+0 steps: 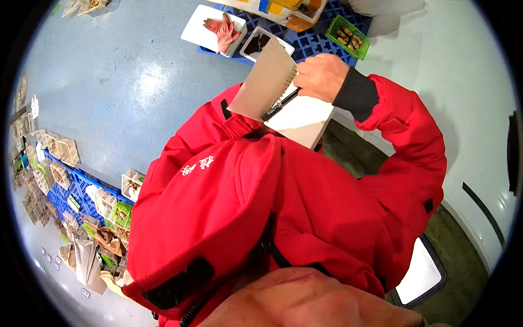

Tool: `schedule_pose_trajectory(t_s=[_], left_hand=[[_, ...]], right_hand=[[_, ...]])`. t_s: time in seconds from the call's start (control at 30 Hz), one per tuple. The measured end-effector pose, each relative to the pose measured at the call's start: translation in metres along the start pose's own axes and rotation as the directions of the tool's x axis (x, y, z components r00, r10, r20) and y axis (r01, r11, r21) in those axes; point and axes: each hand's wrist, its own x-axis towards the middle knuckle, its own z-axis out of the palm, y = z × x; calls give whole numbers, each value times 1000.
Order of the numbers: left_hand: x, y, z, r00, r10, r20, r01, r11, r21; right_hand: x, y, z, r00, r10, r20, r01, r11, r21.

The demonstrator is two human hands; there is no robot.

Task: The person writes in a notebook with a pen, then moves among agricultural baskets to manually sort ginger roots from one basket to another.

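My right hand [321, 77] is closed over the upper part of an opened spiral notebook [304, 121]. A dark pen [280, 104] slants out from its fingertips across the white page, toward the lower left. The brown cover [266, 82] is raised on the left side of the binding. My left arm, in a red sleeve [210, 122], reaches up to the notebook's lower left, where the hand is hidden behind the cover and the jacket.
Beyond the notebook, a blue pallet [313, 46] bears a white box lid [199, 27] with pink gloves [223, 34], a white foam box [286, 49] and a green basket [348, 37]. Several mesh baskets [66, 151] stand at left. A white wall [457, 65] rises at right.
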Motion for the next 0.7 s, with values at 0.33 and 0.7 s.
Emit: schedule_pose_trajectory(t_s=[0.33, 0.7], left_hand=[[-38, 17, 2, 949, 249, -191, -200, 949, 242], [-38, 11, 3, 945, 311, -104, -239, 869, 433]], right_hand=[[-39, -42, 50, 211, 964, -160, -146, 193, 970], [2, -73, 122, 324, 941, -93, -65, 120, 991]])
